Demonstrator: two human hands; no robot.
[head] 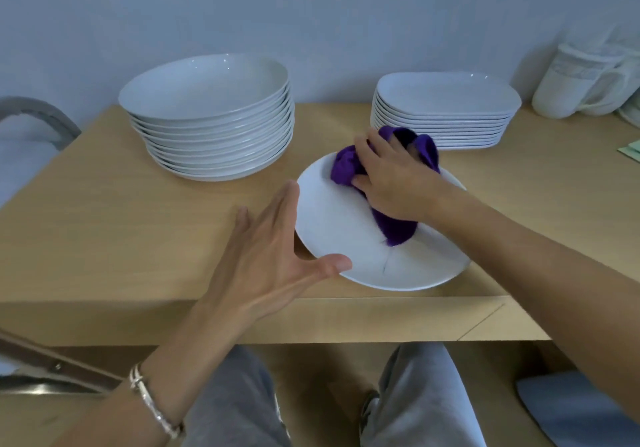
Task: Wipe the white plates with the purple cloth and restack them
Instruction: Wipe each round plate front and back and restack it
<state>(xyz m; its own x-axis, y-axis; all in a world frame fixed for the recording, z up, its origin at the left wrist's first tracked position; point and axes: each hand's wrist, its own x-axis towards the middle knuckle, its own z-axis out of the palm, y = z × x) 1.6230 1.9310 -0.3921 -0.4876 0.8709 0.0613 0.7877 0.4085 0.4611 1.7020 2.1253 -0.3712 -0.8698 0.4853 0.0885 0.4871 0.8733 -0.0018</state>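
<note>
Head view: the plate [332,224] sits close to the table's [104,221] front edge, so a hard wipe toward the body could shove it off (the left hand [270,249] is just spread flat against its left rim, gripping nothing). The right hand [391,183] is bunched around the purple cloth [394,228], pressing it on the plate's far half, right under the palm.

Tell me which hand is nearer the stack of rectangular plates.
Right. The right hand, gripping the purple cloth, is in front of the stack; the left hand is by the round plate's left rim, farther off.
</note>
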